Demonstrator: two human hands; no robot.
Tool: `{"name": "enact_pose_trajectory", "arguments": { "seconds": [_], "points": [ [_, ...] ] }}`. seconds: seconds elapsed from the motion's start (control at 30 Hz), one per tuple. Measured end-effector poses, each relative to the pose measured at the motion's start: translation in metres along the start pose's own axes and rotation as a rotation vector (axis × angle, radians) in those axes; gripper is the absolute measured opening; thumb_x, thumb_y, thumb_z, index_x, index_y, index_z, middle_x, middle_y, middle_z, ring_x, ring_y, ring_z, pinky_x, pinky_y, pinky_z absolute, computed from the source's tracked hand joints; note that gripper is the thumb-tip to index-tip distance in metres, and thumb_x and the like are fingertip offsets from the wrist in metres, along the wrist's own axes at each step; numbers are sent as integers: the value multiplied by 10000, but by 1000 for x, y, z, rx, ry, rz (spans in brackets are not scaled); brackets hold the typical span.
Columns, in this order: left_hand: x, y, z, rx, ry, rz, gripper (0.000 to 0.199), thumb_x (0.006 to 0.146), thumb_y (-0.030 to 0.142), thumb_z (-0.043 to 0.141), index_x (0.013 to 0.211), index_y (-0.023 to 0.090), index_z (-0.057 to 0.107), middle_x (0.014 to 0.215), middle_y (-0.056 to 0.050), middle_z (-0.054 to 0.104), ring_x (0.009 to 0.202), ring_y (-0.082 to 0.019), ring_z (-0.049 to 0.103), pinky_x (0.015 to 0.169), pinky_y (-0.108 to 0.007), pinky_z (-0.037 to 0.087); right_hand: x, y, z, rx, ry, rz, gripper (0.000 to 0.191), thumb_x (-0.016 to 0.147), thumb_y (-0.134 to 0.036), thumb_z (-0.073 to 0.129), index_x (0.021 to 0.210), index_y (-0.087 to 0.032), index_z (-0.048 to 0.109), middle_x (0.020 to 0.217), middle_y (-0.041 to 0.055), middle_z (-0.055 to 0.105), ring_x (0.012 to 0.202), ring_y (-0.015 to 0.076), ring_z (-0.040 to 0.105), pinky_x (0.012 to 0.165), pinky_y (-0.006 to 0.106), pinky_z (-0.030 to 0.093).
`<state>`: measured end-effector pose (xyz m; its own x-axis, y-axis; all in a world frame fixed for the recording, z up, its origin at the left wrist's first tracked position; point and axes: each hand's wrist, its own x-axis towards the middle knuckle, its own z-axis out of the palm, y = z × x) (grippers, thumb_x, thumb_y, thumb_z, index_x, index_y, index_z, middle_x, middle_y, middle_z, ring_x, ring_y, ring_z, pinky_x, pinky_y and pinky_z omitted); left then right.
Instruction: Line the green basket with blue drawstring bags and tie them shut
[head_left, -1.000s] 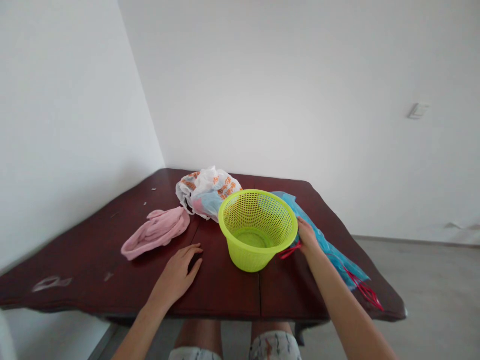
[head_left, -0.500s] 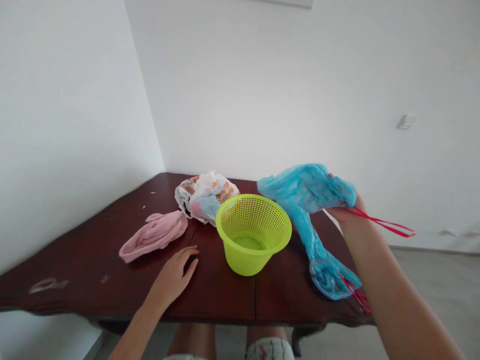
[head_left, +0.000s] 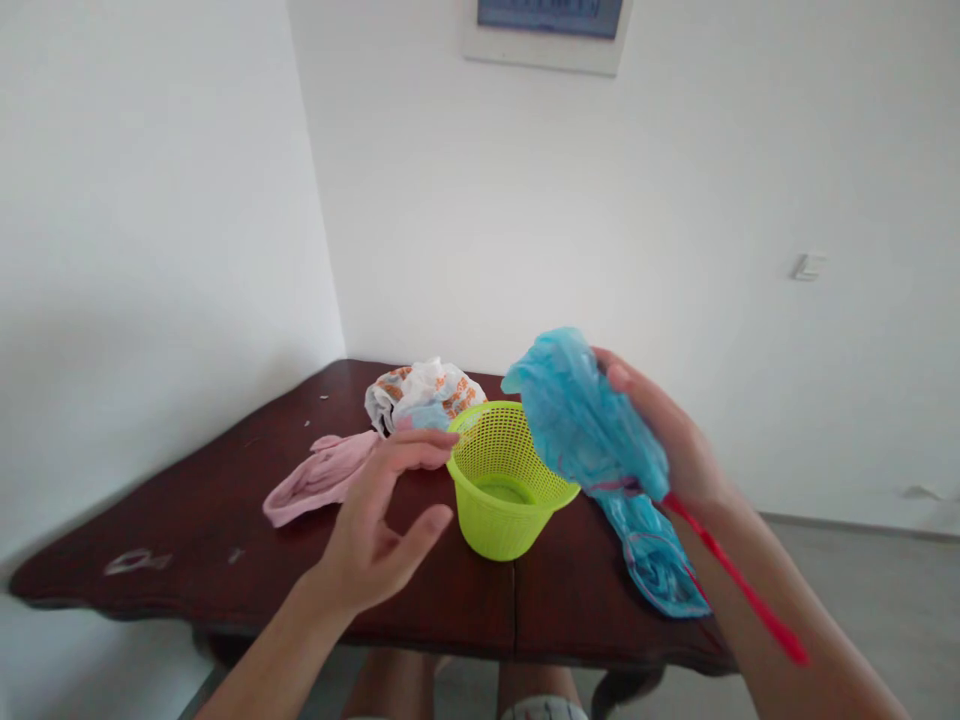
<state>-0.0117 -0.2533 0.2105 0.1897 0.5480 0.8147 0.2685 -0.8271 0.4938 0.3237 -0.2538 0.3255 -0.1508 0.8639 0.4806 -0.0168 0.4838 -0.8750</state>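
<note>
Blue plastic bag [head_left: 589, 415]: thin, crumpled, slightly translucent, red drawstring [head_left: 736, 578] protruding.

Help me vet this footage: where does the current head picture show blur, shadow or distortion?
Head view: the blue bag is slightly soft, its red cord blurrier; head view: soft-edged shading dims the left wall; head view: the white wall plate looks soft and slanted, perhaps from lens stretch.

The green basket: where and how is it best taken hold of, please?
Probably pinch the left part of the rim with the left hand, from the left: the green basket stands upright, widens upward, and in this view the held blue bag hides its far-right rim.
</note>
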Motion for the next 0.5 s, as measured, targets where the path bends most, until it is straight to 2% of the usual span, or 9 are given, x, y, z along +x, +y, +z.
{"name": "enact_pose_trajectory", "arguments": {
  "seconds": [0.07, 0.13, 0.2, 0.23, 0.3, 0.37, 0.43, 0.5],
  "points": [
    [15, 21, 16, -87, -83, 4, 673, 1070, 546, 901, 1656, 388, 611, 1762, -154, 633, 1650, -431, 616, 1259, -656, 667, -12, 2, 21, -91, -133, 6, 684, 1176, -700, 714, 1782, -393, 640, 1818, -9, 659, 1773, 363, 531, 1465, 641, 455],
    [27, 28, 32, -171, -156, 0, 875, 1019, 580, 965, 1757, 388, 538, 1860, -159, 545, 1725, -445, 542, 1333, -668, 612, -19, 4, 38, -219, -255, -45, 762, 1180, -658, 736, 1874, -448, 502, 1945, -63, 477, 1869, 346, 346, 1534, 641, 287],
    [34, 23, 45, -302, -188, -24, 919, 1045, 625, 927, 1818, 372, 499, 1901, -155, 512, 1738, -439, 536, 1402, -656, 543, -22, 7, 49, -321, -321, -95, 876, 1195, -598, 731, 1946, -471, 299, 2010, -88, 310, 1904, 332, 230, 1553, 652, 178],
    [35, 19, 49, -401, -193, -41, 899, 1081, 673, 863, 1838, 361, 490, 1908, -152, 513, 1734, -435, 547, 1416, -640, 526, -21, 9, 52, -366, -327, -124, 937, 1195, -564, 736, 1963, -473, 207, 2024, -84, 257, 1907, 333, 216, 1552, 665, 167],
    [36, 13, 52, -629, -203, -91, 882, 1140, 825, 648, 1858, 335, 501, 1907, -150, 530, 1730, -436, 559, 1413, -608, 519, -18, 13, 55, -465, -304, -191, 1064, 1171, -472, 778, 1975, -454, 82, 2036, -44, 215, 1901, 354, 240, 1544, 698, 199],
    [37, 14, 50, -774, -239, -138, 985, 1100, 949, 551, 1847, 307, 544, 1872, -163, 580, 1697, -451, 594, 1385, -581, 536, -13, 17, 55, -558, -249, -252, 1138, 1129, -374, 821, 1984, -430, 71, 2029, 15, 261, 1879, 383, 313, 1529, 710, 274],
    [42, 22, 47, -723, -276, -185, 965, 1046, 916, 718, 1775, 287, 649, 1749, -167, 704, 1561, -436, 705, 1309, -530, 590, -10, 19, 54, -614, -184, -288, 1169, 1082, -307, 852, 1989, -423, 123, 2003, 59, 354, 1841, 400, 406, 1503, 684, 371],
    [51, 32, 43, -541, -295, -224, 706, 1057, 722, 865, 1595, 268, 808, 1513, -132, 846, 1341, -370, 804, 1171, -449, 647, -8, 19, 52, -632, -140, -297, 1173, 1031, -258, 865, 1983, -421, 199, 1962, 83, 451, 1801, 400, 482, 1460, 641, 463]
  ]
}}
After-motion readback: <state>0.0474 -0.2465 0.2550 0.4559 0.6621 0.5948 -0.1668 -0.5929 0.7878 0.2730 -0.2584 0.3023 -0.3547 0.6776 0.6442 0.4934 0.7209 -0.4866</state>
